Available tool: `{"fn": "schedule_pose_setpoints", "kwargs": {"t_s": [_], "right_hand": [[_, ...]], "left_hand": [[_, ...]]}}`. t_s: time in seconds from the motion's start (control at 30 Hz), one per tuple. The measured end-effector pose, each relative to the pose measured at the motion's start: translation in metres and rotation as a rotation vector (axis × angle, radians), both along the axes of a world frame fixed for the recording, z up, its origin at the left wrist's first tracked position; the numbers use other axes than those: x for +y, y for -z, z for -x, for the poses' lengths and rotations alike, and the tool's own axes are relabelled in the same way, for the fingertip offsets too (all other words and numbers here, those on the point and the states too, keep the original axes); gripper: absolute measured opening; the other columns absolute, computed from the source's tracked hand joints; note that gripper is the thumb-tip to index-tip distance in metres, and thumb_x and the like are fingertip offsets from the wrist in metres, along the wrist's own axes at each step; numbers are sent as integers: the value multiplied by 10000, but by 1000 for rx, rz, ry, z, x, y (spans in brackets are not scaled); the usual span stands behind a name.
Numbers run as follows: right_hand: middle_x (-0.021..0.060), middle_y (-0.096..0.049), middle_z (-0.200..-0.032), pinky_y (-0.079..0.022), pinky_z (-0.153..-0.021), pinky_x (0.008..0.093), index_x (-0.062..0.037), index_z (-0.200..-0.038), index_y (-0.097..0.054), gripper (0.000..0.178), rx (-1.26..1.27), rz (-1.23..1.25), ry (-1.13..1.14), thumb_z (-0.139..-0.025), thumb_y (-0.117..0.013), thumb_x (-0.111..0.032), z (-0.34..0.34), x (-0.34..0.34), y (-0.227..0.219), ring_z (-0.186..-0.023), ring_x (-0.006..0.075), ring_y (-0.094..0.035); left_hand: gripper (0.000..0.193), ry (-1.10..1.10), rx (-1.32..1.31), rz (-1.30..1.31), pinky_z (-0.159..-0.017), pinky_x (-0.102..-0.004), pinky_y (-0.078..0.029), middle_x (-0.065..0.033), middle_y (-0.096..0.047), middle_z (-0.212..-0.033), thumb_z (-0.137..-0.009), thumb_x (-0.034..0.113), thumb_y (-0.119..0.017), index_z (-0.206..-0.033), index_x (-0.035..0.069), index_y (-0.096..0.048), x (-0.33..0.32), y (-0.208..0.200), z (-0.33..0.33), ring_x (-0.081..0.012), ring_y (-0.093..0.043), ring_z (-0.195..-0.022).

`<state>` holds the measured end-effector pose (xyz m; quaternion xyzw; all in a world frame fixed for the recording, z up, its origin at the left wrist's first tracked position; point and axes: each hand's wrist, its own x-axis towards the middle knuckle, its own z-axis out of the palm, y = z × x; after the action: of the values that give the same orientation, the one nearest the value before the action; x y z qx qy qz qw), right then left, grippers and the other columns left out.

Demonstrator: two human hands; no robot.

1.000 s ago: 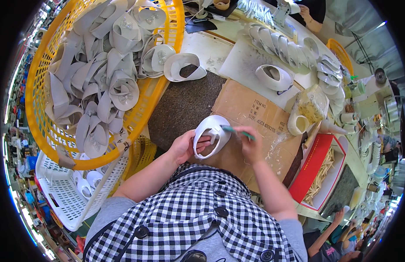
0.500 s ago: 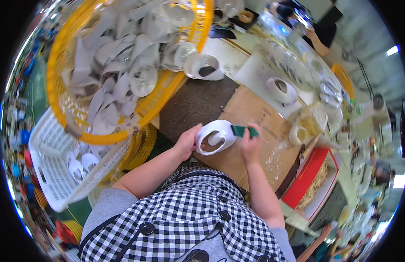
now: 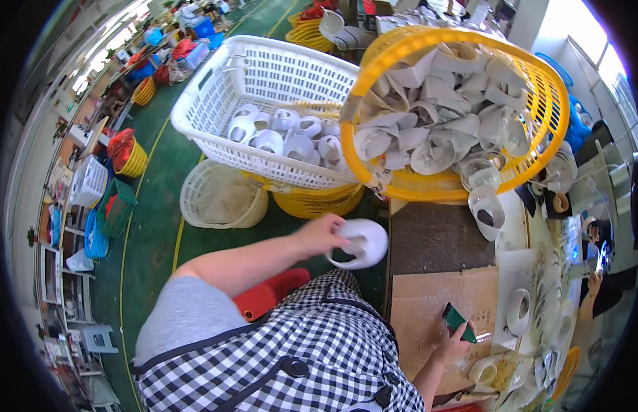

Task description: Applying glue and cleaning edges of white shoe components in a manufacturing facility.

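Observation:
My left hand (image 3: 322, 235) grips the edge of a smooth white rounded shell (image 3: 371, 240) with an oval opening, slightly blurred. It is held over the green floor, left of the workbench. My right hand (image 3: 454, 349) is closed around a dark green flat block (image 3: 458, 323) with a black end, low over the brown cardboard sheet (image 3: 425, 292). To the left, similar white shells (image 3: 298, 146) lie in a white slatted basket (image 3: 264, 165). A yellow basket (image 3: 429, 193) heaped with greyish-white curved pieces (image 3: 442, 130) stands beyond the cardboard.
A dark board (image 3: 435, 237) lies beyond the cardboard. White pieces stand below the yellow basket's rim (image 3: 485, 214) and at the cardboard's right (image 3: 518, 312). A round tub (image 3: 222, 224) and red stool (image 3: 257, 299) sit on the floor. At far right is another person's hand (image 3: 594, 283).
My left hand has carried the white shell leftward off the cardboard, away from the green block. My right hand stays over the cardboard with the block. The view has turned to the left.

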<state>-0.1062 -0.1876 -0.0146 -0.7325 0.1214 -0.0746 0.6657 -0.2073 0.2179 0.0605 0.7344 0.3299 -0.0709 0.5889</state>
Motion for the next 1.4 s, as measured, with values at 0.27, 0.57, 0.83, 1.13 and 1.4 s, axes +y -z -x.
{"fn": "schedule_pose_setpoints", "kwargs": {"t_s": [0.27, 0.57, 0.83, 1.13, 1.4], "right_hand": [[130, -544, -1064, -535, -715, 287, 6, -1150, -493, 292, 79, 15, -56, -936, -501, -193, 13, 25, 17, -907, 205, -582], [113, -531, -1048, -546, -693, 284, -4, -1130, -502, 255, 59, 143, 51, -921, -521, -149, -1, 52, 14, -902, 184, -570], [57, -594, -794, -438, -686, 268, -44, -820, -567, 231, 244, 381, -54, -927, -520, -243, -95, 132, -35, -746, 122, -546], [113, -634, -883, -459, -791, 416, -77, -964, -616, 228, 65, 1340, -331, -743, -661, -110, -236, 161, -26, -928, 330, -554], [6, -570, -756, -450, -563, 228, -63, -1108, -525, 263, 123, -541, -180, -871, -587, -159, -154, 185, -114, -614, 94, -525]], "left_hand": [[420, -756, -244, -239, -588, -354, -465, -105, -574, -938, -843, 281, -611, -1170, 49, -485, 208, -78, 27, -165, -573, -727], [641, -1008, 34, -317, -844, -421, -434, -164, -548, -1175, -848, 569, -442, -1162, 24, -562, 474, 77, -47, -286, -551, -1012], [703, -994, -432, -219, -1017, -377, -330, -135, -506, -1261, -911, 575, -342, -1251, -28, -464, 480, 57, -101, -238, -471, -1170], [519, -79, -1379, -16, -825, -319, -415, -121, -598, -953, -953, 487, -310, -940, 48, -586, 229, -145, -145, -210, -551, -898], [403, 646, -210, 899, -953, -316, -395, -134, -565, -1114, -970, 274, -400, -1224, -34, -455, 65, -114, -175, -204, -536, -1061]]}}
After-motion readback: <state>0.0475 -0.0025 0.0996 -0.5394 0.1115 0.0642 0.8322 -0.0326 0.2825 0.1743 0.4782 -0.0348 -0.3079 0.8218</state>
